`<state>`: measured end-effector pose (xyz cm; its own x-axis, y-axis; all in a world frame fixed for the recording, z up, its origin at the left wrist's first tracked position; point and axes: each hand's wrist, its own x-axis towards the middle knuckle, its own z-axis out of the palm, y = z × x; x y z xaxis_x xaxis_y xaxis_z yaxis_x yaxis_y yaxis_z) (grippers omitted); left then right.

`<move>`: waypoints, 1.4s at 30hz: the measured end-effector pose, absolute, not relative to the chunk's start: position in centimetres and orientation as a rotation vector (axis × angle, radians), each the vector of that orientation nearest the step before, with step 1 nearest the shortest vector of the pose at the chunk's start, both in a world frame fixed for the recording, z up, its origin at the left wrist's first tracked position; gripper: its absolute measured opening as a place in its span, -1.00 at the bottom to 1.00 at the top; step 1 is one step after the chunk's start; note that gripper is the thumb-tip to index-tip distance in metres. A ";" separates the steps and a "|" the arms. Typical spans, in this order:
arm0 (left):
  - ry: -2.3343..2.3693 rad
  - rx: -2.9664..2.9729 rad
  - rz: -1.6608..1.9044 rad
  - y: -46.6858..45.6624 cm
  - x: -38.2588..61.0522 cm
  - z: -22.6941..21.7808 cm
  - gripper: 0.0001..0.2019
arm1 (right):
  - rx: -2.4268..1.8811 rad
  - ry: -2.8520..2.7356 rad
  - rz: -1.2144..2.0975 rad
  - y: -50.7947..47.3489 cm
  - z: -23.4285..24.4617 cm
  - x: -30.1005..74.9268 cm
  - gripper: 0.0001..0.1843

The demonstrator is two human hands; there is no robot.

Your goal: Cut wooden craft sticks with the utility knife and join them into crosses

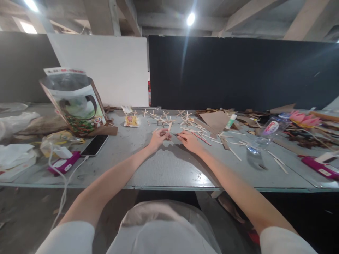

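My left hand (pixel 158 138) is closed in a pinch on a pale wooden stick (pixel 170 127) that stands up from the fingertips. Just to its right, my right hand (pixel 187 139) has its fingers pressed together; a small dark tip shows at the fingertips, too small to name. A narrow gap separates the two hands above the grey table (pixel 169 173). Behind them lie several star shapes made of crossed sticks (pixel 166 114). Loose pale sticks (pixel 197 127) spread beside my right hand, along with a red-patterned strip (pixel 201 138).
A phone (pixel 95 145) with a cable, a purple device (pixel 64 163) and a large printed bag (pixel 76 106) stand left. A small yellow packet (pixel 131 121) lies behind. To the right are a glue stick (pixel 231 121), brown cardboard (pixel 215 121), a clear plastic bottle (pixel 267 132) and a pink flower (pixel 305 119).
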<state>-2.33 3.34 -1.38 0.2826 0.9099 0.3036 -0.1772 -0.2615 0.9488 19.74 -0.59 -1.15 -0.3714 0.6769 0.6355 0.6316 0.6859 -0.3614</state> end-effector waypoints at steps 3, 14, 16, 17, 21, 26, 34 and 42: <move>0.752 1.384 1.252 3.6 -2.5 -1.4 -0.66 | -0.986 -2.091 0.067 -0.5 -1.1 19.9 -0.57; 0.760 1.325 1.191 3.1 -2.2 -1.0 -0.71 | -0.969 -2.093 0.018 -0.2 -1.4 19.9 -0.58; 0.758 1.324 1.178 3.0 -2.1 -1.0 -0.70 | -0.968 -2.087 0.027 -0.2 -1.4 19.9 -0.58; 0.755 1.325 1.172 2.9 -2.1 -1.0 -0.69 | -0.969 -2.087 0.032 -0.3 -1.4 19.9 -0.58; 0.734 1.334 1.147 2.6 -2.0 -0.9 -0.63 | -0.987 -2.109 0.040 -0.3 -1.3 20.0 -0.58; 0.705 1.352 1.120 2.5 -2.0 -0.9 -0.60 | -0.971 -2.135 0.057 -0.4 -1.0 20.1 -0.59; 0.691 1.398 1.079 2.4 -2.1 -1.0 -0.60 | -0.927 -2.147 0.053 -0.3 -1.2 20.2 -0.61; 0.695 1.442 1.061 2.3 -2.2 -1.0 -0.62 | -0.942 -2.116 0.028 0.7 -2.0 20.5 -0.67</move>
